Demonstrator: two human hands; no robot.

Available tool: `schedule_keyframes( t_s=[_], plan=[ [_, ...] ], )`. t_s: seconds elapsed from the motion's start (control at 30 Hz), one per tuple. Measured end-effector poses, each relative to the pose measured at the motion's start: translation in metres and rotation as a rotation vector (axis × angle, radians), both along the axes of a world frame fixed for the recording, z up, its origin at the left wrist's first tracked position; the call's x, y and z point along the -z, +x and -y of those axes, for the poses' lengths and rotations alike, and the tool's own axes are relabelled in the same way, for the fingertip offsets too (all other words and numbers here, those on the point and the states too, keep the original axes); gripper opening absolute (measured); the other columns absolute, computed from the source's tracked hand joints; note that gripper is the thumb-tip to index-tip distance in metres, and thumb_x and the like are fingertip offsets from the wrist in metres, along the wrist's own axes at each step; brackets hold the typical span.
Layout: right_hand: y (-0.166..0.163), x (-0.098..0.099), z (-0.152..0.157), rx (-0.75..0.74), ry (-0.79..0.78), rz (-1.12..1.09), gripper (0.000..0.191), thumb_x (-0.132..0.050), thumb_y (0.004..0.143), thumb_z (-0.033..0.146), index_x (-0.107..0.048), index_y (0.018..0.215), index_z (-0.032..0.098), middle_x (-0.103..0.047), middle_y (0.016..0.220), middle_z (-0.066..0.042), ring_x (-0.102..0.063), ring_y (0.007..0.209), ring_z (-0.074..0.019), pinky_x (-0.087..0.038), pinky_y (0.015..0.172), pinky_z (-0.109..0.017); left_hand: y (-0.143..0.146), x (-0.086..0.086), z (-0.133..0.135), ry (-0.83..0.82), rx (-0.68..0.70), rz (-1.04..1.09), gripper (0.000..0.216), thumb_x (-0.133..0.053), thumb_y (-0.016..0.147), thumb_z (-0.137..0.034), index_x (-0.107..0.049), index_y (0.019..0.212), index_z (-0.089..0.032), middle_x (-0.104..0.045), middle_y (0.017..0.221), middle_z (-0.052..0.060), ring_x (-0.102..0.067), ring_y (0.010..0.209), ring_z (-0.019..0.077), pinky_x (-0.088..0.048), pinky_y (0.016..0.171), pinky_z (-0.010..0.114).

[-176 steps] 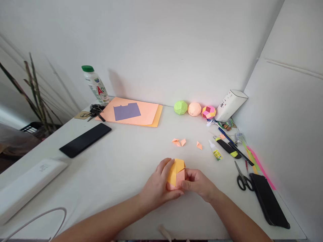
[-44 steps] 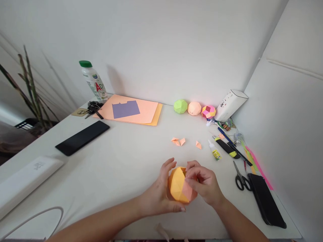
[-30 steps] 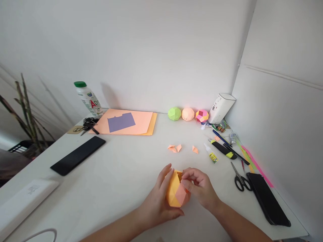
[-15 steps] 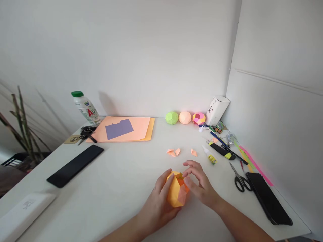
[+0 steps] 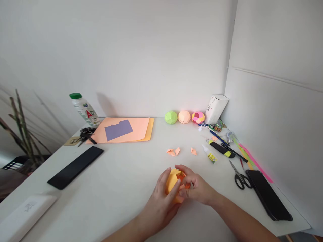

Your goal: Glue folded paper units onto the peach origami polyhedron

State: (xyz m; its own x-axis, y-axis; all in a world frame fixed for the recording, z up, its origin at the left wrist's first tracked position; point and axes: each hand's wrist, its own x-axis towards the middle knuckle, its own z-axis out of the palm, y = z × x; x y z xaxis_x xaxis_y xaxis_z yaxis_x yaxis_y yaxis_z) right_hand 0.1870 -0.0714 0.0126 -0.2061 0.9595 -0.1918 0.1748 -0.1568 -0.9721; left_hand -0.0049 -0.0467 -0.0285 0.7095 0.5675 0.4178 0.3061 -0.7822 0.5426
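Note:
A faceted paper ball [image 5: 172, 180], yellow-orange with some peach facets and an opening in its upper right, is held above the near middle of the table. My left hand [image 5: 161, 196] wraps round its left side, thumb across the front. On the other side, my right hand [image 5: 195, 188] has its fingers and thumb closed on the ball's right edge by the opening; the fingertips partly hide it. Beyond the hands lie small folded peach paper pieces [image 5: 171, 152], with another peach piece [image 5: 193, 151] to their right. A small glue tube [image 5: 211, 156] lies farther right.
Three finished paper balls [image 5: 184, 117] stand by the wall. A utility knife [image 5: 222, 149], scissors [image 5: 239, 177] and a black phone [image 5: 268, 195] lie at right. At left are coloured paper sheets [image 5: 140, 129], a bottle [image 5: 85, 109], keys [image 5: 87, 133] and a dark flat slab [image 5: 75, 167].
My right hand has come in from just off the ball and closed on its right edge. My left thumb has shifted across the ball's front.

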Motion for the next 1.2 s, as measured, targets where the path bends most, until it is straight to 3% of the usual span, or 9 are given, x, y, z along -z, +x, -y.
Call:
schedule_keyframes(
  t_s=[0.3, 0.67, 0.83, 1.07, 1.2],
  plan=[
    [-0.005, 0.000, 0.001, 0.040, 0.030, -0.007, 0.022, -0.075, 0.069, 0.044, -0.071, 0.071, 0.022, -0.033, 0.146, -0.004, -0.016, 0.140, -0.0270, -0.026, 0.109, -0.045, 0.001, 0.005, 0.001, 0.089, 0.014, -0.033, 0.088, -0.052, 0.081, -0.002, 0.001, 0.146, -0.030, -0.006, 0.149, 0.017, -0.014, 0.137, 0.0375, -0.039, 0.099, 0.056],
    [-0.008, 0.005, 0.004, 0.087, 0.055, -0.084, 0.021, -0.073, 0.071, 0.039, -0.066, 0.063, 0.021, -0.035, 0.145, -0.003, -0.025, 0.137, -0.0260, -0.031, 0.106, -0.044, -0.002, 0.013, 0.000, 0.016, 0.061, -0.014, 0.092, -0.056, 0.079, -0.007, 0.003, 0.146, -0.027, -0.005, 0.151, 0.019, -0.012, 0.137, 0.0412, -0.033, 0.100, 0.063],
    [-0.007, 0.007, 0.003, 0.089, 0.062, -0.035, 0.020, -0.069, 0.075, 0.042, -0.068, 0.067, 0.023, -0.034, 0.146, -0.002, -0.021, 0.138, -0.0241, -0.024, 0.110, -0.045, -0.002, 0.014, 0.001, -0.060, 0.021, 0.044, 0.092, -0.058, 0.081, -0.012, 0.006, 0.146, -0.026, -0.005, 0.151, 0.021, -0.017, 0.137, 0.0409, -0.036, 0.100, 0.061],
    [-0.008, 0.006, 0.001, 0.113, 0.075, -0.053, 0.030, -0.062, 0.080, 0.048, -0.067, 0.065, 0.022, -0.038, 0.144, -0.002, -0.016, 0.140, -0.0231, -0.019, 0.113, -0.043, -0.004, 0.012, 0.000, -0.267, -0.011, 0.086, 0.100, -0.062, 0.077, -0.014, 0.011, 0.145, -0.025, 0.002, 0.152, 0.019, -0.007, 0.141, 0.0369, -0.031, 0.106, 0.058],
    [-0.007, 0.004, 0.001, 0.131, 0.051, -0.031, 0.040, -0.053, 0.085, 0.052, -0.061, 0.061, 0.020, -0.038, 0.144, -0.002, -0.014, 0.140, -0.0244, -0.021, 0.111, -0.045, -0.002, 0.010, -0.002, -0.385, -0.014, 0.128, 0.098, -0.065, 0.074, -0.014, 0.001, 0.145, -0.026, -0.011, 0.150, 0.018, -0.018, 0.138, 0.0360, -0.035, 0.104, 0.057]
  ],
)
